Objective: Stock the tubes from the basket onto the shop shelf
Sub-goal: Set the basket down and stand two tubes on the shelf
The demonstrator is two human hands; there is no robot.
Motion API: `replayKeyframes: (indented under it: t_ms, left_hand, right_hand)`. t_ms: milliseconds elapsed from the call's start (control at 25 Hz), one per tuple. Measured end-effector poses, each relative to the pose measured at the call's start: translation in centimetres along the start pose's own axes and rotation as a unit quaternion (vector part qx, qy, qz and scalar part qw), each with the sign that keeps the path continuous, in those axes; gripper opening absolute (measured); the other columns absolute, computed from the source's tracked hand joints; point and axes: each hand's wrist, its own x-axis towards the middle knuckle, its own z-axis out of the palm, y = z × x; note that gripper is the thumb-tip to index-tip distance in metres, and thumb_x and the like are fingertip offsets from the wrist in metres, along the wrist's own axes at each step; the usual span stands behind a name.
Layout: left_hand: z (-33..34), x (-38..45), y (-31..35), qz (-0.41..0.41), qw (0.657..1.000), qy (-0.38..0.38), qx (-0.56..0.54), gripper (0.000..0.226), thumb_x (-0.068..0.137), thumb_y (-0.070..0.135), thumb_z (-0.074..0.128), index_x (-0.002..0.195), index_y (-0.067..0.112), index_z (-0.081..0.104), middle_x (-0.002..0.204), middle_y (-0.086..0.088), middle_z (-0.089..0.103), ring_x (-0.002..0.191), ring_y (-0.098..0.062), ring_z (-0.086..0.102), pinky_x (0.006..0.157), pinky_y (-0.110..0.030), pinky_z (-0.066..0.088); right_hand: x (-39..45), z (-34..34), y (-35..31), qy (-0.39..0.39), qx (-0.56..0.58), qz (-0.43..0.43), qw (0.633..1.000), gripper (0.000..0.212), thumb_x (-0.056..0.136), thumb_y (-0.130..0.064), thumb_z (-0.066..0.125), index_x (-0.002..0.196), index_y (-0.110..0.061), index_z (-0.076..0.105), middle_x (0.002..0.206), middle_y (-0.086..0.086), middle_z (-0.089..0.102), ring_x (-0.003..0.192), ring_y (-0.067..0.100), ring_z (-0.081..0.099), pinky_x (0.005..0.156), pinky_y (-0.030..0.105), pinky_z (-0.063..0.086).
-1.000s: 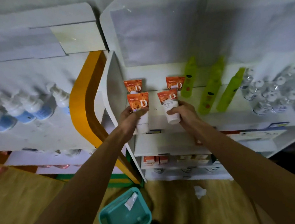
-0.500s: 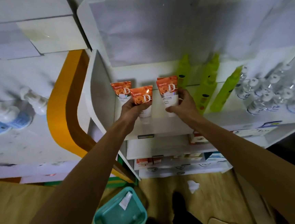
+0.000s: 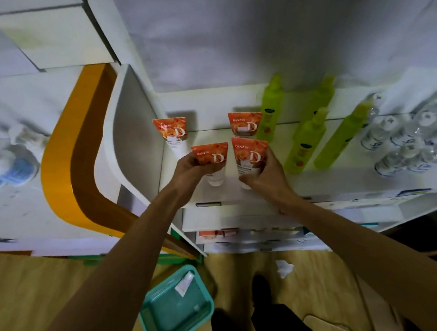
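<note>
From the head view, the person stands in front of a white shop shelf (image 3: 319,183) and both arms reach forward to it. The left hand (image 3: 188,169) has its grip clamped on an orange tube (image 3: 211,156), which stands with its white cap down on the shelf. Just to the right, the right hand (image 3: 264,173) is clamped on a second orange tube (image 3: 249,153), also cap down. Farther back stand two more tubes, one far left (image 3: 172,132) and one far right (image 3: 245,123). To the right are green bottles (image 3: 305,142), then clear bottles (image 3: 405,143). On the near floor lies a teal basket (image 3: 157,326) with one white tube (image 3: 185,283) inside.
</note>
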Motion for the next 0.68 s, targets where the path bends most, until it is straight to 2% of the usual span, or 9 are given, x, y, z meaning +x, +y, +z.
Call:
replayKeyframes:
  t_ms: [120, 200, 280, 400, 560, 680]
  left_hand:
    - [-0.2, -0.4, 0.0, -0.002, 0.999, 0.001, 0.034, 0.046, 0.081, 0.015, 0.079, 0.125, 0.015, 0.065, 0.120, -0.001, 0.070, 0.110, -0.018, 0.064, 0.096, -0.034, 0.049]
    - [-0.4, -0.7, 0.5, 0.010, 0.998, -0.007, 0.056, 0.043, 0.082, 0.012, 0.078, 0.123, 0.012, 0.064, 0.117, -0.002, 0.070, 0.107, -0.016, 0.064, 0.094, -0.030, 0.048]
    - [-0.5, -0.9, 0.8, 0.023, 0.997, -0.014, 0.078, 0.041, 0.081, 0.011, 0.078, 0.120, 0.010, 0.064, 0.115, -0.003, 0.069, 0.107, -0.016, 0.063, 0.093, -0.030, 0.048]
    - [-1.0, -1.2, 0.8, 0.032, 0.995, -0.015, 0.095, 0.042, 0.081, 0.013, 0.078, 0.120, 0.010, 0.064, 0.118, -0.005, 0.069, 0.112, -0.021, 0.063, 0.099, -0.036, 0.047]
    - [-1.7, -1.5, 0.5, 0.035, 0.994, -0.017, 0.104, 0.040, 0.079, 0.009, 0.079, 0.117, 0.011, 0.065, 0.116, -0.005, 0.068, 0.113, -0.022, 0.062, 0.102, -0.039, 0.046]
    - [-1.8, -1.6, 0.1, 0.024, 0.996, -0.009, 0.087, 0.044, 0.078, 0.010, 0.081, 0.119, 0.011, 0.065, 0.119, -0.004, 0.069, 0.116, -0.022, 0.062, 0.107, -0.044, 0.045]
  right_hand:
    - [0.1, -0.6, 0.4, -0.037, -0.021, -0.004, 0.999, 0.073, 0.070, -0.004, 0.084, 0.132, -0.021, 0.048, 0.118, -0.005, 0.065, 0.104, 0.011, 0.066, 0.082, 0.021, 0.057]
    - [0.2, -1.0, 0.4, -0.048, -0.039, -0.011, 0.998, 0.072, 0.071, -0.006, 0.084, 0.133, -0.020, 0.050, 0.123, -0.003, 0.066, 0.108, 0.011, 0.064, 0.090, 0.025, 0.055]
    - [0.4, -1.1, 0.5, -0.051, -0.056, -0.018, 0.997, 0.071, 0.072, -0.009, 0.084, 0.133, -0.020, 0.051, 0.122, -0.005, 0.066, 0.106, 0.008, 0.065, 0.088, 0.019, 0.052]
    - [0.1, -1.2, 1.2, -0.059, -0.089, -0.011, 0.994, 0.065, 0.070, -0.016, 0.086, 0.126, -0.021, 0.054, 0.110, -0.013, 0.066, 0.095, -0.001, 0.063, 0.073, 0.003, 0.046]
    - [-0.1, -1.4, 2.3, -0.065, -0.084, -0.002, 0.994, 0.060, 0.070, -0.018, 0.087, 0.124, -0.017, 0.062, 0.108, -0.010, 0.071, 0.095, -0.006, 0.065, 0.071, 0.005, 0.050]
    - [0.2, -1.6, 2.4, -0.079, -0.083, -0.006, 0.993, 0.059, 0.071, -0.018, 0.087, 0.125, -0.017, 0.064, 0.114, -0.004, 0.073, 0.101, 0.004, 0.069, 0.082, 0.015, 0.056]
